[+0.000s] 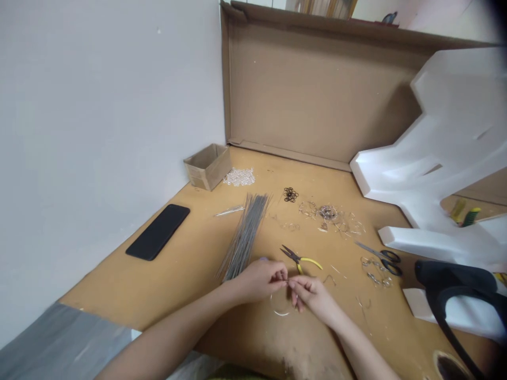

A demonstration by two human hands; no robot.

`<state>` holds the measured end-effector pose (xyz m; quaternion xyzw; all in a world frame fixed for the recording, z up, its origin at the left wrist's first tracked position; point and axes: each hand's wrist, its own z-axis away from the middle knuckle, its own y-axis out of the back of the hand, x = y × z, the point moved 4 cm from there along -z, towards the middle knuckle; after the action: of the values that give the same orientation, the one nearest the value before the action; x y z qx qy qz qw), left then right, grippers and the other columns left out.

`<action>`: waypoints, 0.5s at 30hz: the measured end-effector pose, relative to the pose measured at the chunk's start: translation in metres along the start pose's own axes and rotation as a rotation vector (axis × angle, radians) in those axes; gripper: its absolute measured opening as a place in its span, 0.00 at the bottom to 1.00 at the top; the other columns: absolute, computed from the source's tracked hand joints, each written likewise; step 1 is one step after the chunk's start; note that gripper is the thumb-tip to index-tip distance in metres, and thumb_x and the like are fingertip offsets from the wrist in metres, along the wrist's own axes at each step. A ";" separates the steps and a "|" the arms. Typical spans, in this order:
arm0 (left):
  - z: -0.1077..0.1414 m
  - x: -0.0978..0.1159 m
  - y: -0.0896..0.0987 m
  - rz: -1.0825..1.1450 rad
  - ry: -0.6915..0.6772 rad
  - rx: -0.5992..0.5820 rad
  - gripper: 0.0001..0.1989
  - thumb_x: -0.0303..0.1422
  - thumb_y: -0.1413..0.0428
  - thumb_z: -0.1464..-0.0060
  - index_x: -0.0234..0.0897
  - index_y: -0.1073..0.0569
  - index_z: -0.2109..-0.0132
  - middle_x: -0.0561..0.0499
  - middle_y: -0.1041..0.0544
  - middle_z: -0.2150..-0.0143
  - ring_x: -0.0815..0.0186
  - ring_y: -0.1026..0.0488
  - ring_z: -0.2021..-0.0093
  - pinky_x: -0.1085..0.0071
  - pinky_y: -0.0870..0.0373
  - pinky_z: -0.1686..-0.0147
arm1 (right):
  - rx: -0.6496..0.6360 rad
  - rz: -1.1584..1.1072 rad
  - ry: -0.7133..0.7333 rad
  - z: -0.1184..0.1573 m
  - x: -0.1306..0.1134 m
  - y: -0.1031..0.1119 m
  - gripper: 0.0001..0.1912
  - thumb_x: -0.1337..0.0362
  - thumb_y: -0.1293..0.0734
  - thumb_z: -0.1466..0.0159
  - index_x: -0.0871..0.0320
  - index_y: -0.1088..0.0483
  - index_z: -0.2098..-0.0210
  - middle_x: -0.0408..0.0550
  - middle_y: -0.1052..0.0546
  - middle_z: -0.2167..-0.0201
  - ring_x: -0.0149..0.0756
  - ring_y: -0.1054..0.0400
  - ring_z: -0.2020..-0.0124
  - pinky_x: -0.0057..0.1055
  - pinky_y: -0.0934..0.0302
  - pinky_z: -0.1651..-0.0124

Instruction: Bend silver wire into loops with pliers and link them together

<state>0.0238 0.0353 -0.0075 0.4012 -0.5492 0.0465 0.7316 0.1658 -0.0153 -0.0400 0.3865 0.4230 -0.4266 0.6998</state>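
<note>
Nearest the camera: left forearm and right forearm, entering from the 7 and 5 o'clock edges. Bearings below taken from the meeting fingertips, 12 pointing away from the person.

Left hand: thumb and forefinger closed in a narrow pinch, other fingers curled. Right hand: thumb and forefinger likewise pinched, facing the left, tips almost meeting. Held between them: a thin silver wire hoop, its curve hanging at 6 o'clock below the tips. Detail at the pinch itself too small to tell.

Surroundings on the tan table:
- Pliers, yellow-handled, at 1, nose pointing to 11; lying near the right hand.
- Bundle of straight grey wires between 10 and 11, its near end beside the left wrist.
- Black slab, phone-like, at 10, near the wall.
- Open cardboard box at 11; small clear pieces heaped just beside it.
- Black rings, clustered, at 12.
- Tangled wire pieces at 1.
- Scissors between 2 and 3, black grips; looped wire just beside.
- White foam at 2.
</note>
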 end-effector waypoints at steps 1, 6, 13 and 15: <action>0.000 0.000 0.001 -0.044 0.010 0.003 0.08 0.34 0.48 0.47 0.35 0.29 0.63 0.51 0.25 0.68 0.68 0.31 0.67 0.75 0.40 0.67 | 0.003 0.023 0.013 0.000 0.000 0.000 0.22 0.47 0.41 0.40 0.59 0.34 0.77 0.41 0.32 0.84 0.25 0.42 0.87 0.25 0.47 0.80; -0.001 -0.003 0.013 -0.097 0.076 0.090 0.11 0.38 0.50 0.45 0.36 0.28 0.65 0.50 0.25 0.67 0.67 0.31 0.66 0.75 0.41 0.69 | 0.108 0.415 0.276 0.004 -0.017 0.004 0.16 0.58 0.44 0.35 0.56 0.29 0.73 0.47 0.27 0.72 0.35 0.33 0.69 0.31 0.40 0.64; 0.001 -0.015 0.053 -0.141 0.137 0.311 0.11 0.34 0.54 0.44 0.35 0.28 0.64 0.49 0.25 0.65 0.66 0.31 0.65 0.73 0.39 0.65 | 0.177 0.588 0.351 0.006 -0.021 0.004 0.14 0.65 0.44 0.35 0.54 0.27 0.61 0.49 0.26 0.65 0.35 0.31 0.62 0.31 0.38 0.58; 0.004 -0.020 0.065 -0.162 0.158 0.392 0.11 0.33 0.54 0.44 0.36 0.28 0.63 0.48 0.25 0.64 0.65 0.30 0.64 0.73 0.38 0.64 | 0.214 0.625 0.356 0.008 -0.021 0.003 0.13 0.65 0.43 0.35 0.54 0.28 0.59 0.50 0.26 0.63 0.36 0.31 0.61 0.32 0.38 0.57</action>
<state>-0.0198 0.0837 0.0110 0.5735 -0.4365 0.1250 0.6818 0.1645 -0.0161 -0.0175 0.6361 0.3527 -0.1605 0.6672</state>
